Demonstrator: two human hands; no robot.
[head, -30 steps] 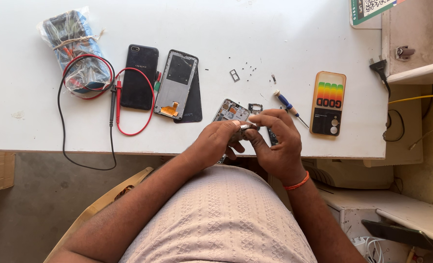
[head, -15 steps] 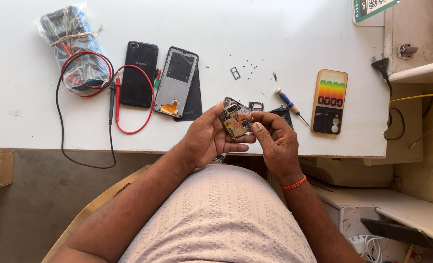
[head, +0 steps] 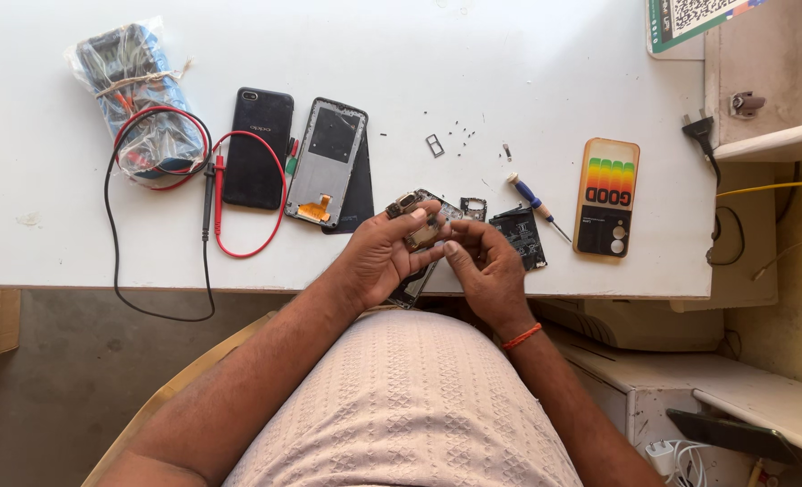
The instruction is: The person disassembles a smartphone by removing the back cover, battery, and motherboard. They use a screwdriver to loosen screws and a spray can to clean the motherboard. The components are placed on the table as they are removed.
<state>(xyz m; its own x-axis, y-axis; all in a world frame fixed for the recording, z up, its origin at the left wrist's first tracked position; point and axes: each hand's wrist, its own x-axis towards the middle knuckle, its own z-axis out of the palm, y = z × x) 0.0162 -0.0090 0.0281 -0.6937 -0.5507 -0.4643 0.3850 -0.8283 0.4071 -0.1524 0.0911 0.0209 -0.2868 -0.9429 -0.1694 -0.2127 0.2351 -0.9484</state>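
Your left hand (head: 384,257) has a closed grip on the phone frame (head: 416,236) over the tabletop (head: 527,72). Your right hand (head: 486,266) pinches at its top edge; held part too small to tell.

Head camera, looking steeply down from above the seated person

The single view sits at the person's head and faces almost straight down and slightly forward, so their own torso fills the bottom middle and both forearms run up from there to the left hand (head: 384,257) and right hand (head: 484,266), which meet near the centre, close to the lens. Beyond them the white counter (head: 527,72) spans the upper half, its near edge crossing the frame just below the middle. Floor shows at lower left, a shelf (head: 770,144) at right. No second view shares the scene.
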